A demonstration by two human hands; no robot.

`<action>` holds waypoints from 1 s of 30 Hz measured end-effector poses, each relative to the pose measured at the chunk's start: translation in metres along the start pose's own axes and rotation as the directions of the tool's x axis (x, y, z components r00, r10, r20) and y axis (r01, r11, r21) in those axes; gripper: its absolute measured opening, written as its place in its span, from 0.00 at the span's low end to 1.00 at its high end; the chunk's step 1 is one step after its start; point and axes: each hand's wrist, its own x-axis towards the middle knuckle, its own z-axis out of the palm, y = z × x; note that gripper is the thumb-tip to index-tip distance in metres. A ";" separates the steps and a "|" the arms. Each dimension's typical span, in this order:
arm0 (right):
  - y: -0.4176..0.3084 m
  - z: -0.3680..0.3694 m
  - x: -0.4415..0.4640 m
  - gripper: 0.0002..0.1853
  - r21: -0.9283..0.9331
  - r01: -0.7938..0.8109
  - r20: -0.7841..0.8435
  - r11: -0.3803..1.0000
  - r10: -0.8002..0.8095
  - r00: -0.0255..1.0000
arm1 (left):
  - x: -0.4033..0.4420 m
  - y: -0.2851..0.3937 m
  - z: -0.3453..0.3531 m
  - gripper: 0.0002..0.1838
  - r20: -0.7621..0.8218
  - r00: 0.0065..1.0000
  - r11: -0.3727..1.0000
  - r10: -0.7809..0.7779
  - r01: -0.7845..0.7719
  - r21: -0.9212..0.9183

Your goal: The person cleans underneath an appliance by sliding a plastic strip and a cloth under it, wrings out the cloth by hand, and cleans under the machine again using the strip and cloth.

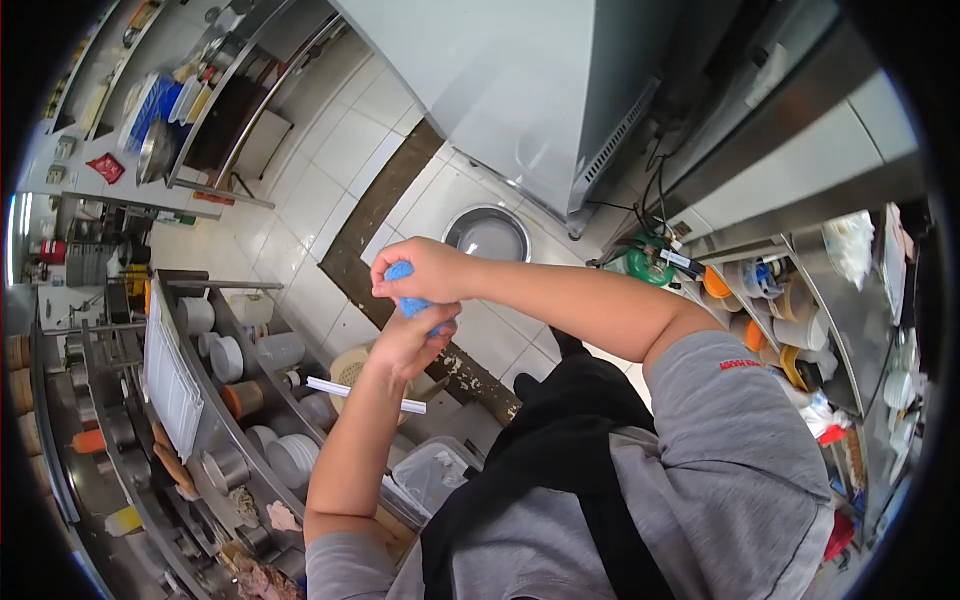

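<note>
A blue cloth [412, 306] is bunched and squeezed between my two hands, held out in front of me above the floor. My right hand [432, 272] is closed around its upper part. Just below, my left hand [408, 345] grips the lower end, its fingers wrapped round. Most of the cloth is hidden inside the fists. A round metal basin [488, 235] with greyish liquid stands on the tiled floor, beyond my right wrist and partly covered by it.
A large steel cabinet [510, 80] stands ahead. Shelves with containers [290, 455] line the left, and a rack with tubs [800, 325] the right. A lined bin [430, 475] is by my left side. A dark worn strip [375, 215] crosses the tiles.
</note>
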 end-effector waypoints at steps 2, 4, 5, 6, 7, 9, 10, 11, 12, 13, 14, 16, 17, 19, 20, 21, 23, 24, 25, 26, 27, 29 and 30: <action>0.014 -0.014 0.015 0.16 -0.005 -0.056 0.028 0.998 0.056 0.998 | 0.026 -0.002 -0.010 0.13 -0.052 0.998 1.000 -0.020 0.020 -0.018; 0.033 -0.024 0.030 0.17 -0.243 -0.069 -0.054 0.968 0.057 0.997 | 0.054 -0.006 -0.020 0.13 -0.111 0.994 1.000 -0.006 0.007 0.009; 0.047 -0.029 0.040 0.19 -0.304 -0.049 -0.063 0.951 0.031 0.998 | 0.067 -0.007 -0.022 0.13 -0.154 0.988 0.999 -0.009 0.016 0.043; 0.062 -0.034 0.048 0.19 -0.299 -0.054 -0.044 0.953 0.043 0.998 | 0.079 -0.008 -0.025 0.13 -0.198 0.980 0.997 -0.012 0.028 0.077; 0.076 -0.038 0.057 0.19 -0.342 -0.080 -0.068 0.936 0.061 0.996 | 0.091 -0.010 -0.025 0.12 -0.228 0.974 0.995 0.021 0.002 0.099; 0.097 -0.043 0.069 0.19 -0.429 -0.087 -0.108 0.899 0.044 0.993 | 0.113 -0.013 -0.027 0.11 -0.300 0.952 0.993 0.064 -0.030 0.114; 0.105 -0.046 0.075 0.19 -0.425 -0.087 -0.088 0.901 0.055 0.995 | 0.123 -0.015 -0.028 0.10 -0.354 0.929 0.987 0.111 -0.060 0.150; 0.113 -0.049 0.080 0.19 -0.458 -0.108 -0.099 0.883 0.070 0.993 | 0.133 -0.019 -0.032 0.10 -0.370 0.923 0.989 0.105 -0.058 0.135; 0.120 -0.052 0.086 0.18 -0.491 -0.127 -0.112 0.862 0.081 0.990 | 0.144 -0.022 -0.034 0.08 -0.427 0.895 0.984 0.133 -0.068 0.163; 0.128 -0.056 0.092 0.18 -0.534 -0.108 -0.078 0.838 0.078 0.994 | 0.155 -0.025 -0.038 0.06 -0.479 0.863 0.978 0.163 -0.077 0.195; 0.134 -0.057 0.099 0.18 -0.532 -0.106 -0.066 0.840 0.084 0.994 | 0.167 -0.029 -0.042 0.06 -0.488 0.858 0.980 0.159 -0.076 0.186; 0.141 -0.058 0.108 0.20 -0.595 -0.194 -0.125 0.780 0.148 0.981 | 0.183 -0.035 -0.046 0.05 -0.557 0.747 0.909 0.364 -0.154 0.388; 0.142 -0.058 0.110 0.20 -0.594 -0.196 -0.123 0.780 0.153 0.981 | 0.185 -0.036 -0.047 0.05 -0.559 0.747 0.911 0.359 -0.151 0.383; 0.136 -0.062 0.114 0.23 -0.615 -0.234 -0.171 0.753 0.163 0.972 | 0.191 -0.032 -0.050 0.06 -0.558 0.711 0.867 0.428 -0.149 0.475; 0.126 -0.066 0.115 0.23 -0.618 -0.238 -0.176 0.749 0.163 0.971 | 0.182 -0.018 -0.045 0.06 -0.526 0.779 0.908 0.341 -0.129 0.398; 0.111 -0.069 0.116 0.23 -0.527 -0.191 -0.136 0.828 0.140 0.981 | 0.164 0.002 -0.040 0.06 -0.483 0.838 0.942 0.254 -0.101 0.319; 0.067 -0.076 0.109 0.25 -0.305 -0.028 0.033 0.952 0.040 0.999 | 0.123 0.030 -0.053 0.08 -0.153 0.985 0.991 0.077 -0.059 0.123; 0.045 -0.078 0.097 0.26 -0.162 0.070 0.153 0.984 -0.045 0.987 | 0.103 0.042 -0.066 0.10 -0.021 0.999 0.978 0.041 -0.036 0.207; 0.031 -0.077 0.087 0.26 -0.110 0.173 0.197 0.979 -0.149 0.969 | 0.084 0.053 -0.071 0.14 0.030 0.998 0.983 -0.055 0.049 0.179; 0.024 -0.074 0.079 0.25 -0.054 0.272 0.240 0.961 -0.252 0.937 | 0.075 0.055 -0.075 0.14 0.033 0.998 0.982 -0.059 0.052 0.179; 0.023 -0.065 0.072 0.25 -0.055 0.273 0.239 0.961 -0.252 0.938 | 0.068 0.056 -0.079 0.11 0.105 0.988 0.964 -0.112 0.082 0.252; 0.019 -0.044 0.064 0.21 0.059 0.216 0.318 0.975 -0.224 0.921 | 0.058 0.046 -0.081 0.08 0.176 0.969 0.935 -0.171 0.104 0.340; 0.018 -0.037 0.061 0.21 0.055 0.220 0.308 0.974 -0.226 0.924 | 0.056 0.030 -0.085 0.10 0.150 0.980 0.965 -0.128 0.088 0.249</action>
